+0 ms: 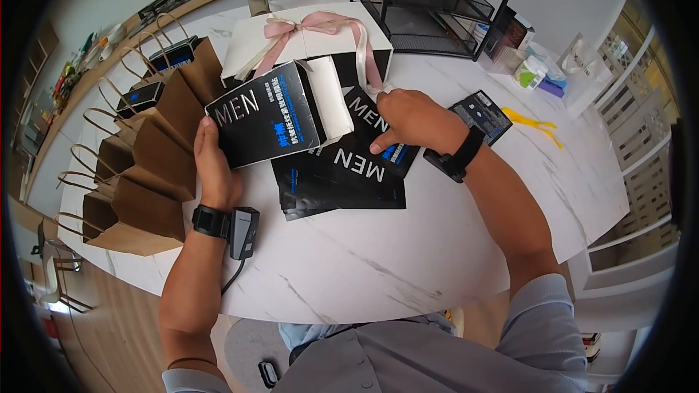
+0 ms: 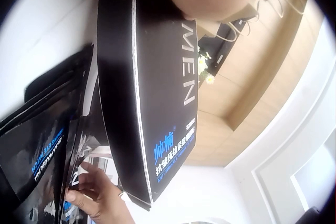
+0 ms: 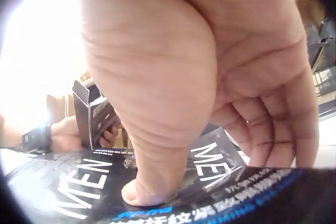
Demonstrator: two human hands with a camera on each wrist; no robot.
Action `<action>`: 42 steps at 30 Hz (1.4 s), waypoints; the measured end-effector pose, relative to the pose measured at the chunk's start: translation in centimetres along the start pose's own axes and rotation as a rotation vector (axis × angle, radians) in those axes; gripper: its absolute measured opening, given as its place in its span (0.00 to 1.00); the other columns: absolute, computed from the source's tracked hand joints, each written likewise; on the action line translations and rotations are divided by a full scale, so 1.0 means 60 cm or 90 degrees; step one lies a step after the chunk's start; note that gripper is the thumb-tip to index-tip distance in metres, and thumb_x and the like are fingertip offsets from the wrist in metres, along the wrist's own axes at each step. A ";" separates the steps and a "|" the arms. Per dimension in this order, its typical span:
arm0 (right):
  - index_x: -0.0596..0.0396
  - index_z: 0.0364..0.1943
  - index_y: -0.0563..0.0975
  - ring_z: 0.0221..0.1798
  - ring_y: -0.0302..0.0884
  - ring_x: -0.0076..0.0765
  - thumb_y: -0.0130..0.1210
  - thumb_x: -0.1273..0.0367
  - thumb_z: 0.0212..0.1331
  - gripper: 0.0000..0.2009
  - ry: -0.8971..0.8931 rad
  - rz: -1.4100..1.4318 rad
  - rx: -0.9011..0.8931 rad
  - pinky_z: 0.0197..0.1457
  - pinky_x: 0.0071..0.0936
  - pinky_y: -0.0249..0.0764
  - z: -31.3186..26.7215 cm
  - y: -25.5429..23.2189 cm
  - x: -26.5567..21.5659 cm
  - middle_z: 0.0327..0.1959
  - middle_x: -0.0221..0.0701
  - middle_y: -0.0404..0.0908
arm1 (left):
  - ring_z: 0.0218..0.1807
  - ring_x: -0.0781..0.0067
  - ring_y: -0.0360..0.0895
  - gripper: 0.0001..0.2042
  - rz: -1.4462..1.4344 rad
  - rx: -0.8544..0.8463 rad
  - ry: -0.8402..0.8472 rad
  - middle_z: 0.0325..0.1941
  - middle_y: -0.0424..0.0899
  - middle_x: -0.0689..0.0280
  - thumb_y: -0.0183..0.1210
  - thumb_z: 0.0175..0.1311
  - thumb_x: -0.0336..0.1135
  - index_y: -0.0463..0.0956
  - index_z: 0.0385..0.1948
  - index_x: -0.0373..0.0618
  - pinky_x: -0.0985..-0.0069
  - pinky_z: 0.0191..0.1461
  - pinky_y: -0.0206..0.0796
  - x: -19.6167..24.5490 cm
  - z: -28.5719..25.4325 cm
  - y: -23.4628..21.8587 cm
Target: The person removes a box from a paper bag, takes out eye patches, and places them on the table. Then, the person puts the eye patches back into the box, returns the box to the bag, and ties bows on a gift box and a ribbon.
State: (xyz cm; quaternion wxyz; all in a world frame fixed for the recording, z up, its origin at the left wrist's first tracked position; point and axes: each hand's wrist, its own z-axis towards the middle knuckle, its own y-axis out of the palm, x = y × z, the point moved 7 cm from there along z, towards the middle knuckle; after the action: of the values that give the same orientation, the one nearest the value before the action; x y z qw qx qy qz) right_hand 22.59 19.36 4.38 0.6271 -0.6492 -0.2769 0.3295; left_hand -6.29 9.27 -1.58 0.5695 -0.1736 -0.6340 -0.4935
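Observation:
In the head view, my left hand (image 1: 213, 164) holds a black box (image 1: 266, 120) marked MEN by its left end, tilted above the table, its white-lined flaps (image 1: 333, 98) open toward the right. Flat black packets (image 1: 338, 185) lie overlapping beside it. My right hand (image 1: 419, 120) grips the upper packet (image 1: 399, 156), thumb on its printed face and fingers bent at the far edge. The right wrist view shows that thumb (image 3: 152, 182) on the packet; the fingertips are partly hidden. The box (image 2: 157, 87) fills the middle of the left wrist view.
Brown paper bags (image 1: 156, 153) stand in a row at the left. Behind the packets are a white box with a pink ribbon (image 1: 291, 33) and a black mesh rack (image 1: 429, 22). A dark flat pack (image 1: 482, 116) and a yellow strip (image 1: 531, 120) lie at the right.

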 end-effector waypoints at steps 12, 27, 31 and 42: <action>0.57 0.63 0.69 0.52 0.82 0.43 0.74 0.67 0.48 0.36 0.128 0.334 0.144 0.54 0.33 0.75 -0.031 -0.016 0.046 0.44 0.45 0.83 | 0.52 0.77 0.78 0.17 -0.026 0.013 0.020 0.53 0.83 0.69 0.45 0.80 0.46 0.76 0.54 0.44 0.73 0.61 0.68 -0.012 0.013 -0.014; 0.58 0.55 0.80 0.47 0.81 0.21 0.61 0.76 0.62 0.16 -0.045 0.576 0.369 0.49 0.18 0.77 -0.071 -0.141 -0.021 0.46 0.32 0.85 | 0.54 0.77 0.77 0.16 -0.013 0.001 -0.005 0.53 0.82 0.69 0.46 0.79 0.47 0.76 0.54 0.47 0.71 0.63 0.68 -0.016 0.012 -0.014; 0.58 0.55 0.79 0.48 0.82 0.21 0.61 0.74 0.63 0.16 -0.069 0.573 0.443 0.48 0.18 0.77 -0.072 -0.151 -0.014 0.46 0.33 0.85 | 0.54 0.76 0.78 0.16 -0.015 0.005 0.005 0.54 0.82 0.69 0.46 0.80 0.46 0.76 0.54 0.46 0.71 0.63 0.68 -0.014 0.012 -0.013; 0.58 0.56 0.78 0.43 0.79 0.16 0.62 0.75 0.63 0.17 -0.106 0.569 0.327 0.46 0.15 0.74 -0.065 -0.147 -0.031 0.40 0.29 0.86 | 0.53 0.77 0.78 0.16 -0.024 0.002 0.011 0.52 0.82 0.70 0.46 0.80 0.46 0.76 0.53 0.46 0.73 0.62 0.68 -0.016 0.013 -0.014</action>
State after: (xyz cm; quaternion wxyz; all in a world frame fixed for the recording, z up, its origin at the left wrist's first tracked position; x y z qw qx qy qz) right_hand 24.90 15.97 13.31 0.5405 -0.5008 0.0681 0.6727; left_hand -7.11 9.82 -2.68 0.5659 -0.1566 -0.6330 -0.5045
